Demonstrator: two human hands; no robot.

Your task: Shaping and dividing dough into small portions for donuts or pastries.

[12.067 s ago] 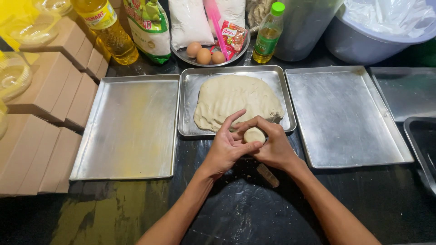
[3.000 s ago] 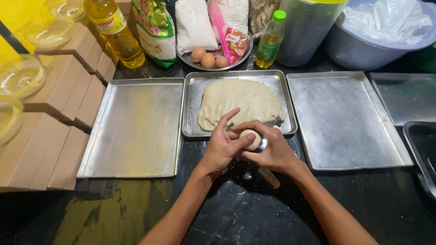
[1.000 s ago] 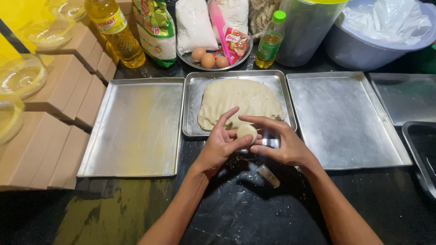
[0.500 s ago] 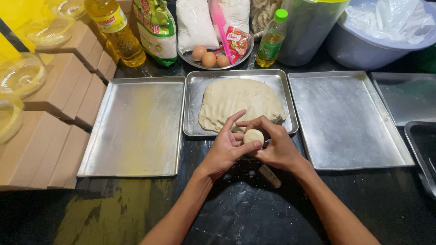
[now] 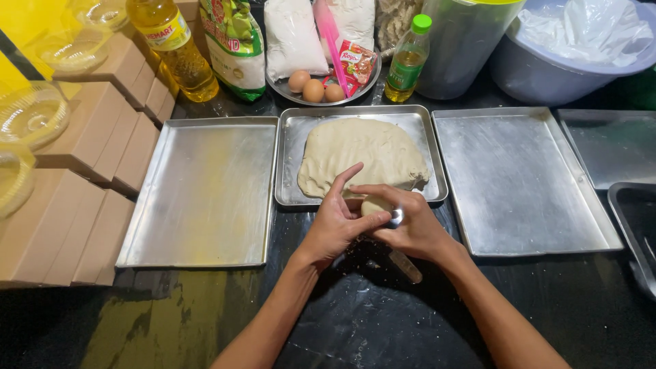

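A small dough ball point(image 5: 375, 205) is pinched betw. left hand point(image 5: 335, 225) & right hand point(image 5: 408, 229) at frame centre, fingers curled round it, left index raised. A spoon point(image 5: 400, 239) is gripped under the right palm. The dough slab point(image 5: 362, 157) is seen just above, in the middle tray point(image 5: 290, 157).

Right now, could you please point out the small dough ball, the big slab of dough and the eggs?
small dough ball point(image 5: 375, 205), head view, on its bare top between both hands.
slab of dough point(image 5: 362, 154), head view, on its middle.
eggs point(image 5: 313, 89), head view, on the middle egg.
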